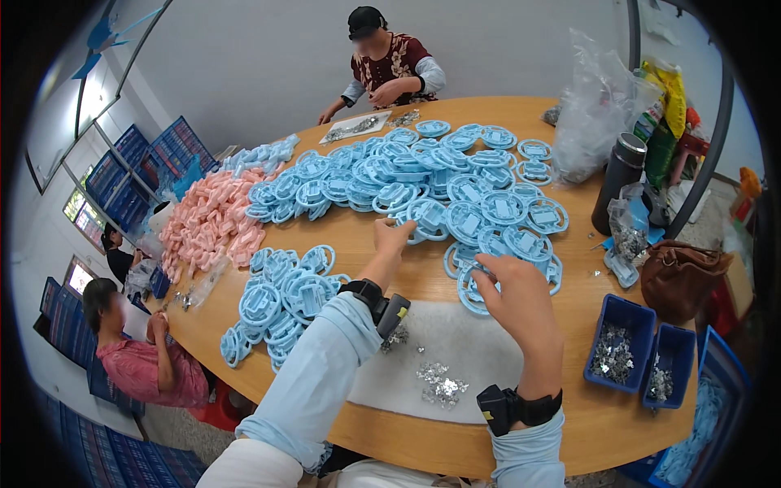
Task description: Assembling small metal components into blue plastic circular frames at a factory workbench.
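From here I have the left hand (394, 237) at the large heap of blue oval frames (390, 167), the right hand (522, 294) curled over its near edge; whether either pinches one I can't tell. I judge plenty is left, though whether the smaller blue pile (285, 297) apart on the bench (350, 236) is done work is unclear. I can read no label or brand.

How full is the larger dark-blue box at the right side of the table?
Partly full: silver pieces lie in the larger dark-blue box, its bare inner walls showing above them.
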`<state>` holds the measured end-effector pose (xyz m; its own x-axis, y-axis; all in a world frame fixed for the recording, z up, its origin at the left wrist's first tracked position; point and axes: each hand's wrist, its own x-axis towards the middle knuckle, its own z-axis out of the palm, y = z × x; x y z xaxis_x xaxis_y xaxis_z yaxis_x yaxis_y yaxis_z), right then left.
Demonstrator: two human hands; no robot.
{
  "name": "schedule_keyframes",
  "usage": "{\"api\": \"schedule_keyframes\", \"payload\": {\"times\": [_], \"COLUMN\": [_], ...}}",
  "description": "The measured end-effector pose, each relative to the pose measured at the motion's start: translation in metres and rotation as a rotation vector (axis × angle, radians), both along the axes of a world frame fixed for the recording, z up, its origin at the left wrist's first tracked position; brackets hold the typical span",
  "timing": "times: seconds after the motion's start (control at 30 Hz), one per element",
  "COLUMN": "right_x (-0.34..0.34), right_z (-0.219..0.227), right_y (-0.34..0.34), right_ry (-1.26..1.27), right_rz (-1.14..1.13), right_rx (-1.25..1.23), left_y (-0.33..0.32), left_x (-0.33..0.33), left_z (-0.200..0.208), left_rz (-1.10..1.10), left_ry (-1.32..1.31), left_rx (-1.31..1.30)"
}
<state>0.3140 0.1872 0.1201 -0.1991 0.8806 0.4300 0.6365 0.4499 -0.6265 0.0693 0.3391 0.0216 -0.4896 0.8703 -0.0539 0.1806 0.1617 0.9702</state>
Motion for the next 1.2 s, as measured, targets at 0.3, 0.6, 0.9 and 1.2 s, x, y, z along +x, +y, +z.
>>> {"api": "schedule_keyframes", "payload": {"times": [0.3,0.6,0.9,1.2], "right_x": [0.003,-0.023,-0.069,-0.056], "right_z": [0.002,0.0,-0.01,-0.009], "right_y": [-0.004,-0.009,-0.03,-0.017], "right_ry": [0.079,0.012,-0.098,-0.134], "right_rz": [0.016,0.142,0.446,0.242], "right_rx": [-0.001,0.012,0.0,0.05], "left_y": [-0.099,-0.188,-0.261,-0.239], "left_x": [-0.098,-0.212,-0.108,-0.009], "left_z": [0.025,0.039,0.051,0.03], "left_rz": [-0.097,0.145,-0.225,-0.555], "left_ry": [-0.329,-0.049,1.089,1.027], "left_rx": [0.097,0.179,0.504,0.354]}}
